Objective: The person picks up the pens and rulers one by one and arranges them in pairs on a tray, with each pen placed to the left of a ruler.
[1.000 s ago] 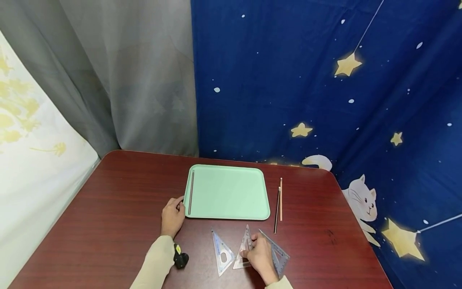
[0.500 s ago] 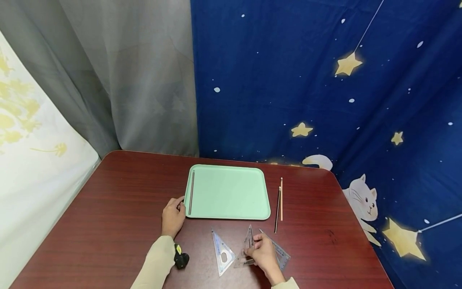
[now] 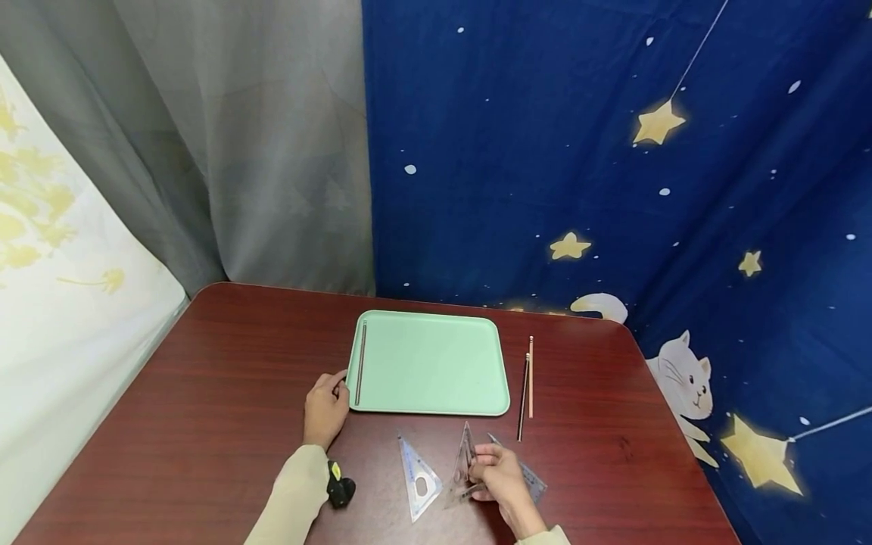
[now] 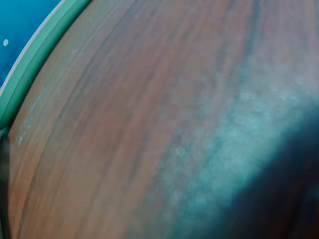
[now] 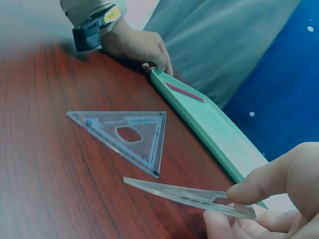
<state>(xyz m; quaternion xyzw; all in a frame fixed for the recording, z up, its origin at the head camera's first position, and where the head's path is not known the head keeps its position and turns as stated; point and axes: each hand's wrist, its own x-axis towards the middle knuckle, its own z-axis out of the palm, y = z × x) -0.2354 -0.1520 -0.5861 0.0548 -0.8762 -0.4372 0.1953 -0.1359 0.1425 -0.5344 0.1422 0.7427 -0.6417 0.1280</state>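
My right hand [image 3: 502,478] pinches a clear triangular set square [image 3: 462,456] between thumb and fingers. In the right wrist view this set square [image 5: 174,193] is seen nearly edge-on, tilted up from the table. To its left, a second clear set square [image 3: 413,471] with blue print and an oval hole lies flat. A third set square [image 3: 533,480] lies partly hidden behind my right hand. My left hand [image 3: 325,411] holds the near left corner of a pale green tray [image 3: 436,363]; its fingertips are partly hidden. A dark red pencil [image 3: 361,363] lies along the tray's left side.
Right of the tray, a black pencil [image 3: 523,397] and a light wooden-coloured pencil [image 3: 531,375] lie side by side on the reddish-brown table [image 3: 225,393]. A grey curtain [image 3: 293,151] and a blue starry curtain [image 3: 490,151] hang behind the table's far edge.
My right hand has tilted the middle set square up from lying flat to a steep angle and shifted slightly right. The left hand and tray have not moved.
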